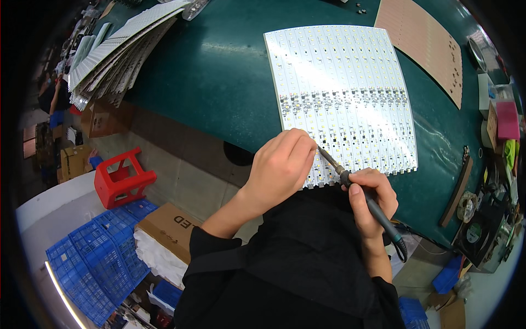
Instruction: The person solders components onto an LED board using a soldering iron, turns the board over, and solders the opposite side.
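Note:
A white panel of LED circuit boards [350,71], joined in narrow strips with rows of small components, lies on the green table in front of me. My right hand [375,200] grips a soldering iron [378,211] by its dark handle. Its metal tip points up and left, down at the panel's near left part. Beside the tip, my left hand [285,164] rests over the panel's left edge with its fingers pinched together. Whatever those fingers may hold is hidden or too small to name.
The green table [213,71] bears a stack of white boards [123,52] at far left and a brownish panel [422,44] at far right. A dark bar [457,192] and a fan [475,231] lie right. A red stool [123,178] and blue crates [101,257] stand left.

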Demonstrator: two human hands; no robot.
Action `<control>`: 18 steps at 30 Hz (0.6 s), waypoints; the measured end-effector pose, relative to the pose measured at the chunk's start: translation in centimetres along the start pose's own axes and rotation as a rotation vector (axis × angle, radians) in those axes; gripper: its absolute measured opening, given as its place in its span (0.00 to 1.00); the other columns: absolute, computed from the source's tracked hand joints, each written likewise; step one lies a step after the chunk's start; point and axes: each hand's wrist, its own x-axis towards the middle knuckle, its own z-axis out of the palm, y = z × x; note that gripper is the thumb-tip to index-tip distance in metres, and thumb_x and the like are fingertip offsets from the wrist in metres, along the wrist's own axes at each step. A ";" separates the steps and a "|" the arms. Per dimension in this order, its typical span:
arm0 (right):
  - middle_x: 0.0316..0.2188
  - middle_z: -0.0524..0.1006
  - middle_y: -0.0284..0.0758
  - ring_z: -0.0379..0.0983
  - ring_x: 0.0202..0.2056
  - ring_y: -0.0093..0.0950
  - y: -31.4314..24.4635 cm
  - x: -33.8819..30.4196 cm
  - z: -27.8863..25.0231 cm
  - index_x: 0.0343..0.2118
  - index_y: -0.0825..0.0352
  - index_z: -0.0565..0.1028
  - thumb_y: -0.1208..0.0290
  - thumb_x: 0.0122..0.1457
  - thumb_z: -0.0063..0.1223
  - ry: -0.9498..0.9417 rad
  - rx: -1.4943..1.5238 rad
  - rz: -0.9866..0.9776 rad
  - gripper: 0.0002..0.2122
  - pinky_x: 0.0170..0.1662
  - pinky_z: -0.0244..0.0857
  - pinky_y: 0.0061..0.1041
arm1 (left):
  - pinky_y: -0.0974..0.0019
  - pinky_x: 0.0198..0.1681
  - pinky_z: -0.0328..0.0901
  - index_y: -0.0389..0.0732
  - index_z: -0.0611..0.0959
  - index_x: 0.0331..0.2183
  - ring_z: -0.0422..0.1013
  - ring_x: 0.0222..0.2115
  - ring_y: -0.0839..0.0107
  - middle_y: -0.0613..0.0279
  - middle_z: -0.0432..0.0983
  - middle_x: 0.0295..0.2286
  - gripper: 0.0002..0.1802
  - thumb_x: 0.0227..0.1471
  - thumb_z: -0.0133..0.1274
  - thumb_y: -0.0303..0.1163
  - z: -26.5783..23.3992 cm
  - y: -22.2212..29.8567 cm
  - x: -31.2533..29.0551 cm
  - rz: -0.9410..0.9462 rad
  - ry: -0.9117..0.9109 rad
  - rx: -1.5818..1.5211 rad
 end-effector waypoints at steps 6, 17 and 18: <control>0.25 0.76 0.38 0.69 0.24 0.22 -0.2 0.3 -0.5 0.34 0.74 0.76 0.82 0.53 0.54 -0.030 -0.005 0.035 0.05 0.28 0.59 0.19 | 0.63 0.30 0.69 0.36 0.78 0.28 0.73 0.28 0.61 0.58 0.74 0.27 0.07 0.44 0.59 0.19 0.1 0.3 0.3 0.021 0.003 0.041; 0.26 0.76 0.39 0.71 0.27 0.23 -0.1 -0.2 -1.5 0.33 0.74 0.75 0.83 0.53 0.54 0.091 0.041 0.009 0.05 0.31 0.64 0.21 | 0.63 0.32 0.67 0.35 0.75 0.34 0.72 0.30 0.60 0.55 0.72 0.31 0.08 0.49 0.55 0.19 0.4 0.4 0.6 -0.075 -0.029 -0.164; 0.26 0.76 0.39 0.71 0.26 0.23 -0.1 -0.3 -1.5 0.33 0.74 0.75 0.83 0.53 0.54 0.083 0.027 0.026 0.05 0.31 0.63 0.20 | 0.63 0.32 0.67 0.35 0.75 0.34 0.72 0.30 0.60 0.55 0.72 0.31 0.08 0.49 0.55 0.19 0.5 0.5 0.6 -0.075 -0.029 -0.164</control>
